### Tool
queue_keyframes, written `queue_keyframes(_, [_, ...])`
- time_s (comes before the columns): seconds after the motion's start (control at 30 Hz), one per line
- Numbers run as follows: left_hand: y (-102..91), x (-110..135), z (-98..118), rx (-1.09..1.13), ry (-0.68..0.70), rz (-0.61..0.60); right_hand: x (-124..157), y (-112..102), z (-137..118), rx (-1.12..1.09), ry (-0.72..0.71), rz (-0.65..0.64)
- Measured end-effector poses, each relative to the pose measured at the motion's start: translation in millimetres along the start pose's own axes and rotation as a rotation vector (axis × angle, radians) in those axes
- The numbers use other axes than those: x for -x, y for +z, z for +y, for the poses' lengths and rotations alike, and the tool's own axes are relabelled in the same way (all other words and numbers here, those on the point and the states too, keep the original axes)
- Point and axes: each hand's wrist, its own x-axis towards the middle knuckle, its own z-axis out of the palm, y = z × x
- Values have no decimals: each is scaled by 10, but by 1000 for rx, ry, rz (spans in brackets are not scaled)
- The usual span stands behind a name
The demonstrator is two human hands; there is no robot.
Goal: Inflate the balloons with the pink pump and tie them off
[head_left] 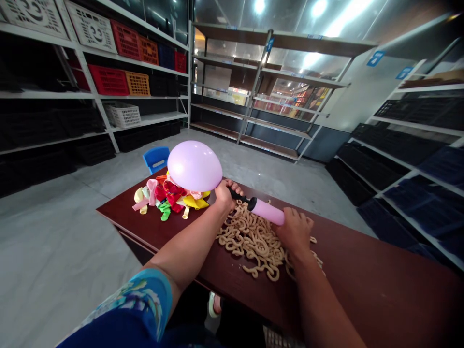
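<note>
A swollen lilac balloon (195, 166) sits at the black nozzle end of a pink hand pump (268, 211). My left hand (225, 195) is closed where the balloon's neck meets the pump; the neck itself is hidden by the fingers. Around the far end of the pink barrel, my right hand (295, 231) is wrapped. Below the pump lies a heap of tan curled, rope-like pieces (253, 237) whose kind I cannot make out. To the left, partly under the balloon, is a pile of limp balloons (170, 195) in red, yellow, green, pink and cream.
Everything lies on a dark red-brown table (362, 270). Behind its left end stands a blue chair (155, 158). Shelves with coloured crates (108, 79) line the left wall, a metal rack (250, 96) stands at the back, and dark bins (384, 159) fill the right shelves.
</note>
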Motion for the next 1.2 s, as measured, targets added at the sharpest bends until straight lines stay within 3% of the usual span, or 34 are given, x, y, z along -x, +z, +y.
queue_keyframes(0.17, [8,10,-49,-4,-28,-13,-12,11,-52,-32,-42,-6])
queue_keyframes(0.4, [-36,-125,282,2,38,22,-64,8,261,-48,47,-170])
queue_keyframes(0.53, [-58,-154,383,-6,89,36,-54,-10,371,-45,106,-195])
queue_keyframes(0.97, [23,22,-87,-23,-5,-15,-12,-25,-28,-35,-44,-56])
queue_keyframes(1.2, [42,-1,50,-19,-6,-45,-55,-36,81,-62,-32,-98])
